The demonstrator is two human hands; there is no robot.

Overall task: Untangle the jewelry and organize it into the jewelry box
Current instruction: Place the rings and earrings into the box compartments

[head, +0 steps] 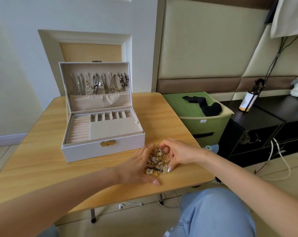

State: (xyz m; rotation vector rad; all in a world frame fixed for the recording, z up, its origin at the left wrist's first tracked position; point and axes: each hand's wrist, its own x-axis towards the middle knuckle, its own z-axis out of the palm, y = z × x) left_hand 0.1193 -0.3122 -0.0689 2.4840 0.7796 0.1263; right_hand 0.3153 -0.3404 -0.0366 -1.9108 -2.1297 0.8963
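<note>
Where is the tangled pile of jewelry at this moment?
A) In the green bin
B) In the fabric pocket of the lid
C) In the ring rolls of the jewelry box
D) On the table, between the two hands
D: the pile of jewelry lies on the table in front of the open jewelry box, with the left hand flat against one side and the right hand curled round the other.

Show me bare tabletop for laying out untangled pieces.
Free: light wooden table left of the open white jewelry box, and the strip right of it. Crowded: before the box's right corner, where left hand and right hand cup the tangled gold jewelry pile.
</note>
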